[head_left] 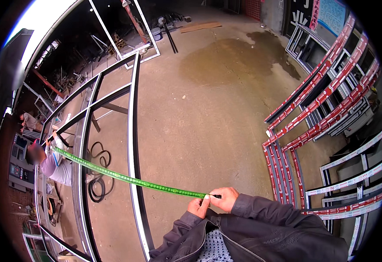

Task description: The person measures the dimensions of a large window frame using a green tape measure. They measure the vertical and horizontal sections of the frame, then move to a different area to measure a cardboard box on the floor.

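Observation:
A green tape measure blade (149, 184) is stretched out from my hands to the far left, crossing above a large metal frame (134, 113). My left hand (198, 207) pinches the near end of the blade between thumb and fingers. Close beside it, my right hand (227, 199) is closed, with a small black piece (217, 196) showing between its fingers; its kind I cannot make out. At the far left, a person (60, 168) in a light top is beside the frame, near the blade's other end; their grip there is too small to tell.
Black cable (98, 187) lies coiled on the floor inside the frame. Frames wrapped in red-and-white tape (326, 100) lean at the right, with more white-taped frames (352, 185) lower down. A wet patch (230, 59) marks the concrete ahead, near a wooden board (201, 27).

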A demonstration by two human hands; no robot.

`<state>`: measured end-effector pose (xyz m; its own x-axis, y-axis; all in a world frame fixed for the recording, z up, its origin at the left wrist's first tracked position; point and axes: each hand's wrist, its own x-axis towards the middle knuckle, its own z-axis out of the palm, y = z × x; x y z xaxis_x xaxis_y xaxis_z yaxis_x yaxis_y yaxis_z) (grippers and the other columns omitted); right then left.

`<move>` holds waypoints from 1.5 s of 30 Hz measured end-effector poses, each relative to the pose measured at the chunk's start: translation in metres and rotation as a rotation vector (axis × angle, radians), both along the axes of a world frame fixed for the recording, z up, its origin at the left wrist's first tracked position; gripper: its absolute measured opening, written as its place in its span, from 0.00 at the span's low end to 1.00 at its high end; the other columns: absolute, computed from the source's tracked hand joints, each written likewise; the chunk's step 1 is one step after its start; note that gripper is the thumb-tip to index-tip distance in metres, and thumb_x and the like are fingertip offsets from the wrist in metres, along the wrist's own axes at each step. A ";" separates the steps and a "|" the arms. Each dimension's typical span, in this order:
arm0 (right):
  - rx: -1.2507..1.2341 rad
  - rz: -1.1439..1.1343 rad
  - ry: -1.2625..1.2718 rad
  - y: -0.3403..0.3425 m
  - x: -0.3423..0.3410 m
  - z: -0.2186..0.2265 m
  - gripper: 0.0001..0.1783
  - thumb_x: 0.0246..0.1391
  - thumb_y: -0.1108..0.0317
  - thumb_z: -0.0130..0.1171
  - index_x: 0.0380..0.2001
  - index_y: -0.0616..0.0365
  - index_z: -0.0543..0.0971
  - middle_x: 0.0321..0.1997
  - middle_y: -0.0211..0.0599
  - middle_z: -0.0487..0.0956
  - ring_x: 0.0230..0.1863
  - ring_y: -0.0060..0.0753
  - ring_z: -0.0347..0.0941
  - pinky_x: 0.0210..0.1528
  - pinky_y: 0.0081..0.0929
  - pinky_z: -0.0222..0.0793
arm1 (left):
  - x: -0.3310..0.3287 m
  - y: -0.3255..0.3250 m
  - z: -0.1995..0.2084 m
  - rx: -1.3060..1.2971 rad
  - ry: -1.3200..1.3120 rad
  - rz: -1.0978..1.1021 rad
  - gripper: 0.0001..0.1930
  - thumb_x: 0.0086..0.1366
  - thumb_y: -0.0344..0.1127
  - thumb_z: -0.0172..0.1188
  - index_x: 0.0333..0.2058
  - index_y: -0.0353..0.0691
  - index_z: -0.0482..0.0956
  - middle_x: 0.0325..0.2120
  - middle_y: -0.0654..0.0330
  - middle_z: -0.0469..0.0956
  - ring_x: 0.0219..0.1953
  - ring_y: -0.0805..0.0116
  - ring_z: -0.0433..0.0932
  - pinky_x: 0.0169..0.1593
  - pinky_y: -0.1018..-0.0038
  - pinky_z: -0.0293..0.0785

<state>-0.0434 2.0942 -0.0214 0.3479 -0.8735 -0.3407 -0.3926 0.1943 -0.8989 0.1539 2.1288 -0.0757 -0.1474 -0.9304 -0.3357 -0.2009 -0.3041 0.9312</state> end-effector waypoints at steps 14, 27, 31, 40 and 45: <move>0.123 -0.100 -0.032 -0.387 0.048 -0.022 0.15 0.65 0.58 0.63 0.45 0.57 0.86 0.25 0.27 0.81 0.28 0.17 0.73 0.31 0.26 0.71 | 0.054 -0.410 -0.025 0.022 0.047 -0.152 0.18 0.78 0.46 0.56 0.36 0.37 0.83 0.24 0.69 0.77 0.29 0.80 0.72 0.33 0.74 0.71; 0.114 -0.011 -0.156 -0.730 0.069 -0.069 0.24 0.65 0.60 0.63 0.58 0.64 0.79 0.45 0.39 0.85 0.43 0.26 0.79 0.47 0.30 0.76 | 0.077 -0.764 -0.031 -0.045 -0.023 -0.120 0.17 0.77 0.46 0.57 0.38 0.36 0.83 0.29 0.63 0.82 0.32 0.75 0.77 0.37 0.71 0.74; 0.038 0.054 -0.169 -0.860 0.083 -0.053 0.26 0.64 0.56 0.64 0.57 0.63 0.78 0.39 0.37 0.84 0.41 0.24 0.78 0.46 0.29 0.76 | 0.099 -0.873 -0.028 -0.015 -0.138 -0.070 0.15 0.77 0.42 0.57 0.39 0.35 0.83 0.30 0.58 0.84 0.33 0.75 0.77 0.37 0.70 0.73; -0.011 0.277 -0.129 -1.128 0.131 -0.021 0.28 0.62 0.54 0.64 0.58 0.61 0.78 0.43 0.38 0.83 0.44 0.27 0.78 0.48 0.29 0.75 | 0.140 -1.098 0.002 -0.125 0.032 0.167 0.15 0.79 0.41 0.54 0.42 0.35 0.83 0.28 0.68 0.78 0.33 0.78 0.73 0.38 0.72 0.72; 0.075 0.208 -0.141 -1.248 0.162 -0.046 0.26 0.64 0.54 0.64 0.57 0.61 0.78 0.43 0.35 0.82 0.44 0.24 0.76 0.49 0.28 0.74 | 0.180 -1.238 -0.017 -0.014 -0.069 -0.001 0.16 0.79 0.41 0.54 0.43 0.33 0.83 0.30 0.64 0.81 0.34 0.76 0.76 0.39 0.71 0.74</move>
<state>0.1183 0.8460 -0.0678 0.5660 -0.7521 -0.3376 -0.3032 0.1909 -0.9336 0.3343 0.8904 -0.0924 -0.1247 -0.9350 -0.3321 -0.2652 -0.2911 0.9192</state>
